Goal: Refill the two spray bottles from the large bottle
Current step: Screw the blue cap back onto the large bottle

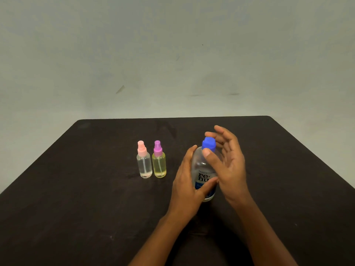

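Note:
The large clear bottle (pixel 199 166) with a blue cap (pixel 208 144) and a blue-and-white label stands upright on the dark table (pixel 76 198). My left hand (pixel 187 181) wraps around its body. My right hand (pixel 228 162) is at the cap, thumb and fingertips touching it, the other fingers spread. To the left two small spray bottles stand side by side: a clear one with a pink spray top (pixel 144 162) and a yellowish one with a purple spray top (pixel 159 162). Both have their tops on and liquid inside.
A plain grey-green wall (pixel 172 54) rises behind the table's far edge. The table's corners are rounded, and its surface stretches wide to the left and right of the bottles.

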